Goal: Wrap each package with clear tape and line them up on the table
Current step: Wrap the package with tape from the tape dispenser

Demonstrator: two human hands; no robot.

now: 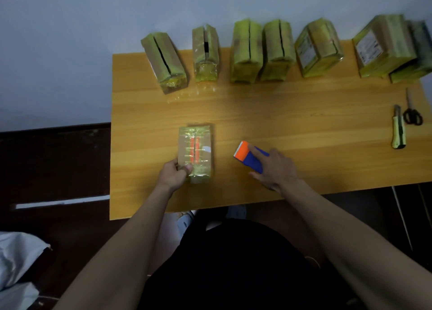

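Cardboard, glossy with clear tape: the package (196, 153) lies flat on the wooden surface (292, 122), near its front edge, and the left hand (174, 173) grips its near corner, thumb on top. Right hand (277, 169) rests with fingers spread over the blue-and-orange tape dispenser (248, 155) just beside it. Along the far edge stands a row of wrapped packages (247, 52). Off right lie a utility knife (398, 129) and scissors (412, 112).

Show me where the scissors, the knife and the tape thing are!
scissors (413, 118), head view, on the black handle loops.
knife (398, 133), head view, on its yellow-green body.
tape dispenser (243, 152), head view, on its orange front.
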